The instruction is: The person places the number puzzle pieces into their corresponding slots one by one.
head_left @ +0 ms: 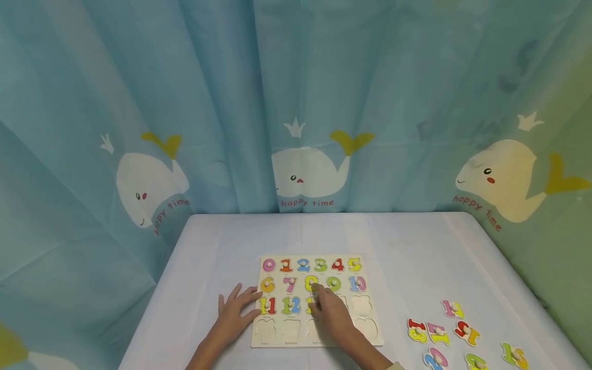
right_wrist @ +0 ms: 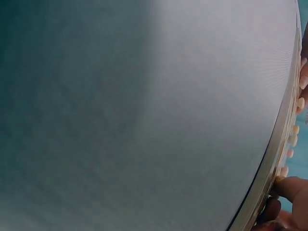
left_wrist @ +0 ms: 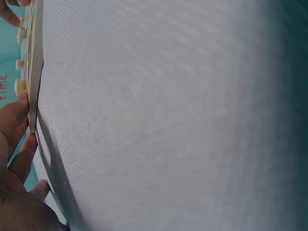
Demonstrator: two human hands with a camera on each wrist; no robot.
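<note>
A wooden number puzzle board (head_left: pixel 319 341) lies on the table, its upper rows filled with colourful knobbed pieces from 0 to 12. My right hand (head_left: pixel 335 316) is over the third row, with thumb and curled fingers pinching a number piece (head_left: pixel 309 307); a yellow 1 shows on it, the rest is hidden beneath the hand. In the right wrist view, the thumb (right_wrist: pixel 291 187) is low against the board's face. My left hand (head_left: pixel 233 316) rests with spread fingers on the board's left edge, beside the 11 piece (head_left: pixel 267 306). In the left wrist view, its fingertips (left_wrist: pixel 21 103) touch the board's edge.
Several loose number pieces lie on the white table (head_left: pixel 222 246) to the right of the board, among them a red-and-yellow 18 (head_left: pixel 417 331) and a red-and-orange 15 (head_left: pixel 467 333). Blue whale-print curtains (head_left: pixel 222 103) hang behind the table and along its sides.
</note>
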